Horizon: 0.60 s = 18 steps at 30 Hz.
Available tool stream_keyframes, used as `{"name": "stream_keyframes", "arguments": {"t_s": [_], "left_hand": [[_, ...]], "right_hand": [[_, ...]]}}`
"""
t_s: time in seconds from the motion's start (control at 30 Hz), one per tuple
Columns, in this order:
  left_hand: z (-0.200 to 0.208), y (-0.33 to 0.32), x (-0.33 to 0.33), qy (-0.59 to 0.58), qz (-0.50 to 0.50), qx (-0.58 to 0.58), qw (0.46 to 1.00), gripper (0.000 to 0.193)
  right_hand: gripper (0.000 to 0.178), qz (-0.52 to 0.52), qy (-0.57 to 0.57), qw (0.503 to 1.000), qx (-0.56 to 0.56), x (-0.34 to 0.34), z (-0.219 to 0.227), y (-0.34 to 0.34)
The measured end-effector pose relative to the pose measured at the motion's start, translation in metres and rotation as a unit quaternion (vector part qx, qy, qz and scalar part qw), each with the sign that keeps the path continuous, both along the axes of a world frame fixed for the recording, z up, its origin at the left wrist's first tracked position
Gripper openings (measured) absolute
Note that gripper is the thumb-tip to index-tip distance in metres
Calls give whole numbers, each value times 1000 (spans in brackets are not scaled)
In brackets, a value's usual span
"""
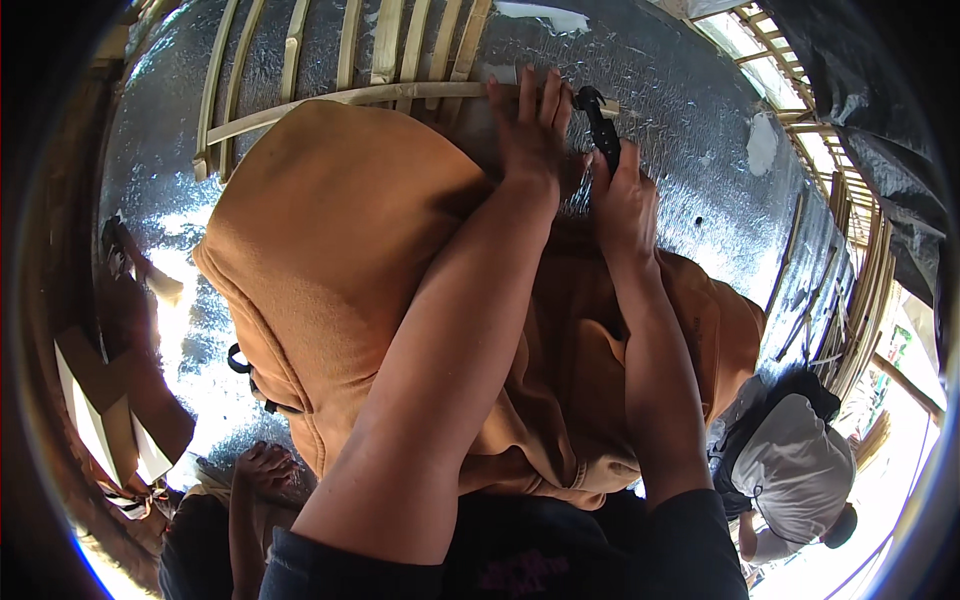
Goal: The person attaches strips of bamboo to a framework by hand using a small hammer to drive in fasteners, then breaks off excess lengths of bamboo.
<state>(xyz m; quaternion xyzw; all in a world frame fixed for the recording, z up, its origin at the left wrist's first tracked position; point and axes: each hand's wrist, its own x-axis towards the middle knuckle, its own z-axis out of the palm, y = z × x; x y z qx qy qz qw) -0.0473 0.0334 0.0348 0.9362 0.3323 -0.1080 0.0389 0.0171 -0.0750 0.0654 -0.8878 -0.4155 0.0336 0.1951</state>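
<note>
My left hand (532,135) lies over a long bamboo strip (330,100), palm down, its fingers stretched forward across it near the right end. Closed around the black handle of a hammer (603,130) is my right hand (625,205), just right of the left one. The hammer's dark, curved head is beside the strip's right end. Several narrower bamboo slats (350,45) run away from me, meeting or crossing the long strip. Whatever lies under my left palm is hidden.
My bent legs in brown trousers (340,220) fill the middle. Shiny silver foil sheeting (680,150) covers the floor. One person sits at lower left, a hand (268,465) showing; another in a grey shirt (795,465) is at lower right. Bamboo slatting (850,190) stands along the right.
</note>
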Motion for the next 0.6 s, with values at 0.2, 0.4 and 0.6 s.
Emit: {"name": "stream_keyframes", "arguments": {"t_s": [0.2,0.4,0.6], "left_hand": [[1,-3,-1,-6,-3,4,1000,88],[3,0,-2,-4,-5,7,1000,89],[2,0,-2,-4,-8,19,1000,89]], "right_hand": [[26,-29,55,986,153,1,11,2],[23,-89,118,981,122,19,-17,-2],[24,-55,77,986,134,13,-10,-1]]}}
